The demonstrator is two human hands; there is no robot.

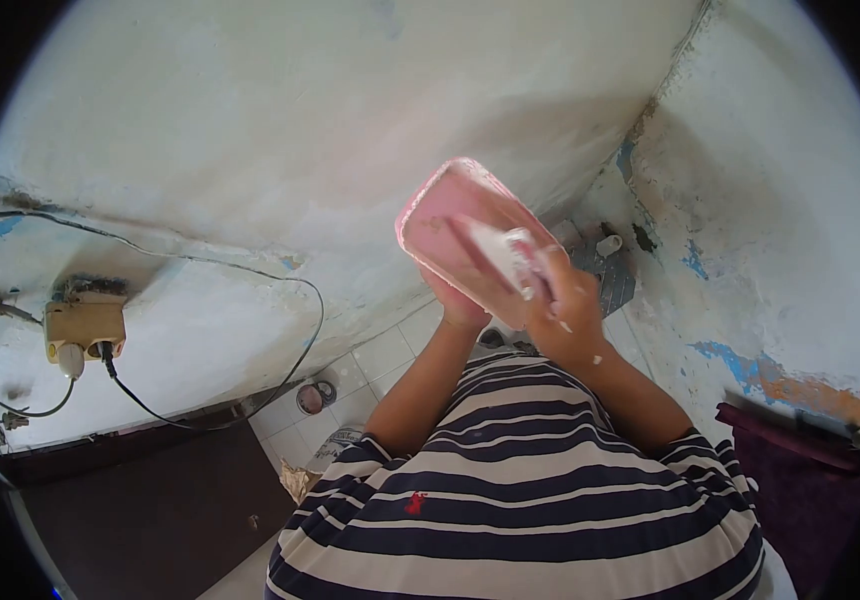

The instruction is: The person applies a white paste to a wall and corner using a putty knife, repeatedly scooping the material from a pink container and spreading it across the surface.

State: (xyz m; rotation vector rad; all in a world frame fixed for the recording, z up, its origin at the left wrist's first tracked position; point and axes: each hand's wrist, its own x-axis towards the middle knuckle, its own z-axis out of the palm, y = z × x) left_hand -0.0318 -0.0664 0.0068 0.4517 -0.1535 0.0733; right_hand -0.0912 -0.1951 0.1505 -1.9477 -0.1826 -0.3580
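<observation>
In front of my chest, a shallow pink plastic tray [428,232] is tilted, its rim smeared with white paste. My left hand [460,303] is closed on its lower left side, with most of the fingers hidden beneath it. Over the tray, my right hand [572,312] grips a putty knife [493,250], its blade coated in white and slightly blurred. White specks of paste dot my right hand and wrist.
Patchy walls with peeling blue paint [740,365] meet in a corner ahead. A socket box [85,325] with plugs and a hanging black cable [322,300] is at left. Below it stands a dark brown panel [150,510]. Purple cloth [800,490] hangs at right.
</observation>
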